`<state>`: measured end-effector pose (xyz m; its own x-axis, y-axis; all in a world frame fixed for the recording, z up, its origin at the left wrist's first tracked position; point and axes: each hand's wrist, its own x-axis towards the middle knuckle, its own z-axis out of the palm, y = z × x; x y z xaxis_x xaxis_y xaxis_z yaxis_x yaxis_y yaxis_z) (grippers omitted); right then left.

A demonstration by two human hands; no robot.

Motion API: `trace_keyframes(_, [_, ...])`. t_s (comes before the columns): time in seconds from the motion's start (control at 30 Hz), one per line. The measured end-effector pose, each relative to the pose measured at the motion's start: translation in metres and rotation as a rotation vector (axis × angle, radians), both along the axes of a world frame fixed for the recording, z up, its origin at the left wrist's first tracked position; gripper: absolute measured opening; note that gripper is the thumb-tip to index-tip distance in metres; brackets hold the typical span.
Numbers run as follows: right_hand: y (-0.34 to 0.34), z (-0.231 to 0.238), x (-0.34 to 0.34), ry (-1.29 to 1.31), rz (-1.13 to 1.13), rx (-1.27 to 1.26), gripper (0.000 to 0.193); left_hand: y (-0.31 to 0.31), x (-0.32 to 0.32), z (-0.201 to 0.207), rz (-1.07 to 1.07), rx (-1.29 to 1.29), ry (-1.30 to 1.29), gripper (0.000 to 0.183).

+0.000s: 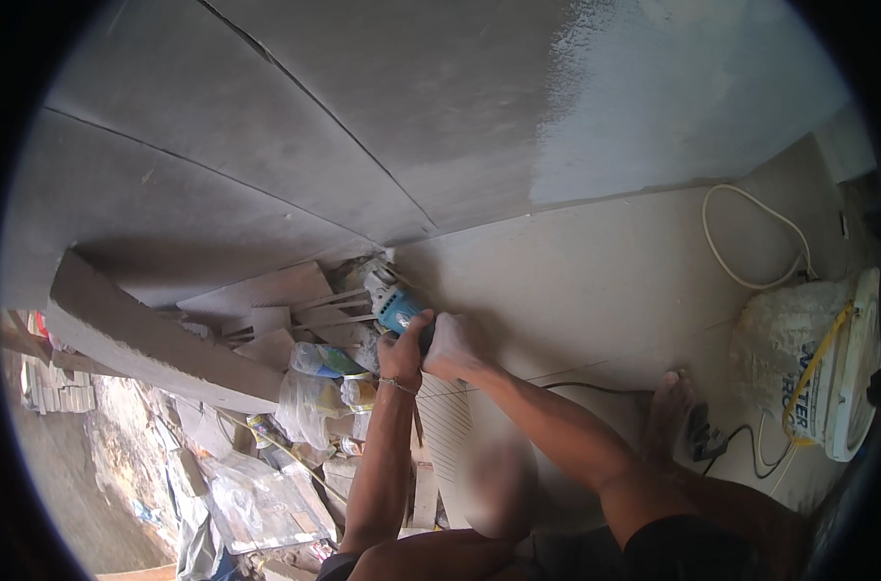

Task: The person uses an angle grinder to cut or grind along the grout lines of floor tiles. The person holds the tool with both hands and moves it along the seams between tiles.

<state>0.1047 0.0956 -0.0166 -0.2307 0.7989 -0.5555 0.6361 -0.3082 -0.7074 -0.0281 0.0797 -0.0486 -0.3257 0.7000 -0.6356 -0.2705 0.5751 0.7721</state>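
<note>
A teal angle grinder with a grey metal head is held in both my hands, its head against the floor corner where the grey wall panels meet the tiles. My left hand is wrapped round the body from the left. On the right, my right hand is closed at the back end of the tool. The disc itself is hard to make out. Close to the grinder's left lie broken tile pieces and thin offcut strips.
A thick concrete slab edge runs along the left. Below it are plastic bags and rubble. My bare foot is near a black cable. At right stand a white bucket and a looped pale cable.
</note>
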Motion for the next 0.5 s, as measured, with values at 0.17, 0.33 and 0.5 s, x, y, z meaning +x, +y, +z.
trace_keyframes(0.17, [0.0005,-0.0022,-0.0002,-0.003,0.007,-0.017,0.034,0.0017,-0.0052,-0.0109,0.014,0.000,0.027,0.039])
trace_keyframes(0.33, [0.0002,-0.0053,-0.0006,0.005,0.002,-0.018,0.034,0.0009,-0.0043,-0.0078,0.028,0.006,0.039,0.037])
trace_keyframes(0.5, [-0.0009,-0.0048,0.0001,0.004,0.012,-0.003,0.033,0.0017,-0.0015,-0.0033,0.029,0.007,0.056,0.036])
